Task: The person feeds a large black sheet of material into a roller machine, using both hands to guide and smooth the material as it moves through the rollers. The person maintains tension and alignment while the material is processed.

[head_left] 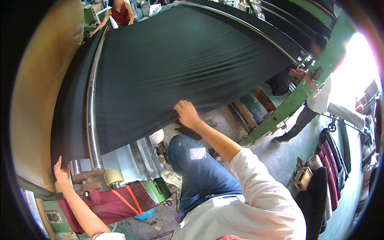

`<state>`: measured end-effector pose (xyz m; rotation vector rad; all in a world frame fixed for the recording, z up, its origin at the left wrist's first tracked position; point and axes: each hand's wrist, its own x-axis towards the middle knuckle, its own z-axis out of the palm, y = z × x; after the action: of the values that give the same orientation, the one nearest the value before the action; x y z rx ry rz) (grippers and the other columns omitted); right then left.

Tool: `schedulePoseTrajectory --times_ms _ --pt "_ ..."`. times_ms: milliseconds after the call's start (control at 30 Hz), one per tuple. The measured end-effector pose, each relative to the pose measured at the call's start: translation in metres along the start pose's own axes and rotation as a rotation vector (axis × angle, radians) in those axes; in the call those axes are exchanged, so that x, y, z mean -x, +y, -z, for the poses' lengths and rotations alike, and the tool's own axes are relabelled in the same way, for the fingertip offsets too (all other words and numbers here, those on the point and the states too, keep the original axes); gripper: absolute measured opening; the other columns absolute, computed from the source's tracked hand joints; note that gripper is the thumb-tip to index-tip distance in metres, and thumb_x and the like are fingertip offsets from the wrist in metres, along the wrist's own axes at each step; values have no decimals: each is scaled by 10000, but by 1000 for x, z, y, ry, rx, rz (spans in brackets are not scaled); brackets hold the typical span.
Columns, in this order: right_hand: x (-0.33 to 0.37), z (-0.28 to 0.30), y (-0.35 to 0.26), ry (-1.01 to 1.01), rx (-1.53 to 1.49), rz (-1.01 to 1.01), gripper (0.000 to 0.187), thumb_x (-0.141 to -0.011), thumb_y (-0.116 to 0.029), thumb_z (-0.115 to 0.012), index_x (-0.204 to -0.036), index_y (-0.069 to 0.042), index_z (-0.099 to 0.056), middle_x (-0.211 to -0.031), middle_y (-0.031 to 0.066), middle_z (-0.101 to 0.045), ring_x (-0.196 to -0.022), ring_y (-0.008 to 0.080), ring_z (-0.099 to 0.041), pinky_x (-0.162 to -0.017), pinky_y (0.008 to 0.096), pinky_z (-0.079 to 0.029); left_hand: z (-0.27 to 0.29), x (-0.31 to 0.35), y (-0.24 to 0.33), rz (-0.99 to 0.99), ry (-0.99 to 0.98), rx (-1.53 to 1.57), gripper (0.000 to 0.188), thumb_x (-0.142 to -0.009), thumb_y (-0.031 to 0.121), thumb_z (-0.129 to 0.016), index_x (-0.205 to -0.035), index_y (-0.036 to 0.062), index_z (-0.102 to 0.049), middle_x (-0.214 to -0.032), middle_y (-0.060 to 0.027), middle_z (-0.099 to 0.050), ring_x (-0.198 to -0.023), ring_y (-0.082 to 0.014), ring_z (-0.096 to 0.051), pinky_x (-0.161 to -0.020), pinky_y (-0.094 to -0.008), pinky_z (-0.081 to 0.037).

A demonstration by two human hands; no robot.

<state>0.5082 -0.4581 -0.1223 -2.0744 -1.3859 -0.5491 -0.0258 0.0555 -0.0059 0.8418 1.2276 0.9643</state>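
Note:
A wide sheet of black fabric [160, 72] stretches across the machine in front of me, with a few wrinkles toward the right. My right hand [187, 114] is closed on its near edge, and a dark flap hangs just below the fingers. At the lower left, my left hand [61, 172] has its fingers stretched upward along the fabric's near left corner, beside the tan curved panel [40, 96]. Between the hands, a shiny metal roller [93, 108] runs lengthwise over the fabric.
A person in a red top [121, 14] reaches to the fabric's far left. Another person in a pale top [320, 96] stands beyond the green machine frame [276, 116]. Maroon cloth [108, 204] covers machine parts below my left arm. Fabric rolls and a small wooden stool [303, 179] sit right.

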Motion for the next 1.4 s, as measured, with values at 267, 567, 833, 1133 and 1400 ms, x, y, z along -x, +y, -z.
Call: schedulePoseTrajectory --times_ms 267,567,833,1133,1400 --pt "17 1 39 -117 169 -269 273 -597 -56 -641 -854 -76 -551 -872 89 -531 -896 267 -509 -779 369 -394 1 -9 -5 -19 52 -25 320 -932 327 -382 -1045 201 -653 -948 2 -655 -739 -166 -578 -523 -275 -470" --pt "30 -10 -4 -169 105 -68 179 -663 -108 -604 -828 -71 -545 -853 89 -525 -874 253 -508 -750 347 -396 5 -12 1 -21 303 62 316 -929 284 -377 -958 174 -672 -933 -5 -648 -728 -170 -565 -539 -296 -465" --pt "6 3 -37 -54 -79 92 156 -669 -67 -548 -825 -72 -554 -835 80 -514 -865 251 -503 -758 344 -392 19 -17 6 -63 393 65 260 -915 271 -433 -906 103 -631 -1059 -38 -622 -756 -218 -569 -533 -342 -450" --pt "-18 45 27 247 189 -173 273 -614 -23 -581 -882 -74 -568 -917 94 -520 -921 272 -493 -801 367 -391 -18 16 -4 25 145 110 310 -934 334 -400 -977 202 -677 -978 -23 -628 -785 -181 -550 -577 -300 -468" --pt "3 40 15 12 102 -26 199 -624 -83 -604 -807 -63 -529 -819 87 -516 -837 256 -508 -720 356 -389 -1 -2 -9 -50 261 101 292 -909 301 -421 -942 175 -682 -978 -65 -618 -752 -205 -576 -578 -332 -474"
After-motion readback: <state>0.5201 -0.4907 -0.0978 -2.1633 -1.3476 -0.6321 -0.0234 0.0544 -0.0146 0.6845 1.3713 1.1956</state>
